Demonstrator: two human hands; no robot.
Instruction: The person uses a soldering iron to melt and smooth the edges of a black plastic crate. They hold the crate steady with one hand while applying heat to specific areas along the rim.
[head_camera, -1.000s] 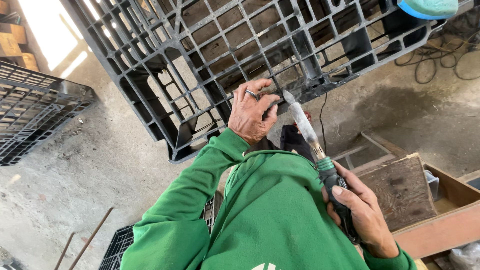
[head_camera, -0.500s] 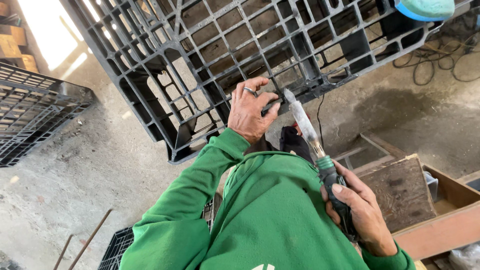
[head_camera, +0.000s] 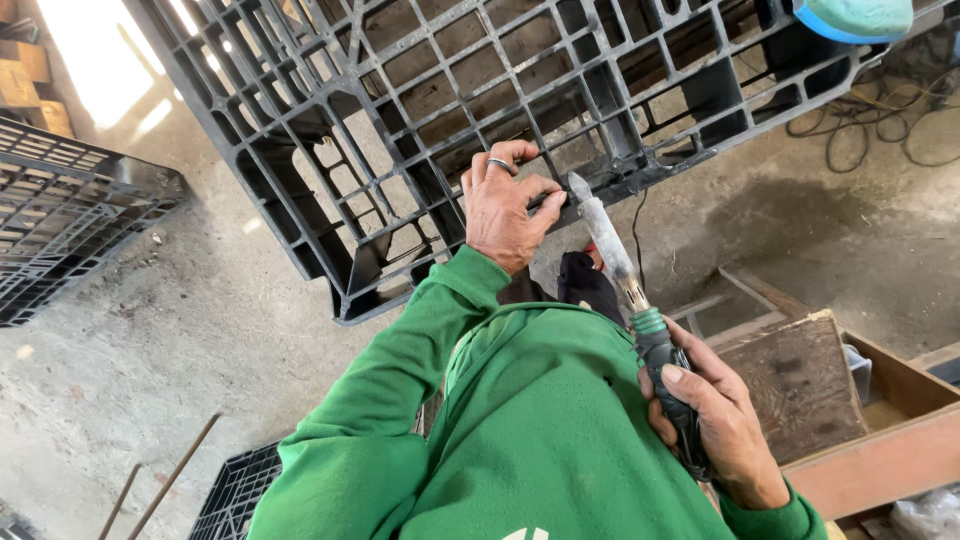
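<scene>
A large black plastic pallet (head_camera: 420, 110) with an open grid stands tilted in front of me. My left hand (head_camera: 505, 205), with a ring on one finger, grips a bar on the pallet's lower edge. My right hand (head_camera: 715, 420) holds the dark green-collared handle of a heat tool (head_camera: 625, 290). Its long grey metal tip points up and touches the pallet edge right beside my left fingers. Green sleeves cover both my arms.
Another black pallet (head_camera: 60, 220) lies at the left on the concrete floor (head_camera: 160, 360), and a third (head_camera: 235, 490) sits below my left arm. A wooden box (head_camera: 880, 440) with a board stands at the right. Cables (head_camera: 870, 120) lie at the back right. Thin metal rods (head_camera: 165, 480) rest at the lower left.
My left hand has shifted its fingers slightly along the pallet bar. The tool tip stays at the pallet edge, and my right hand is still.
</scene>
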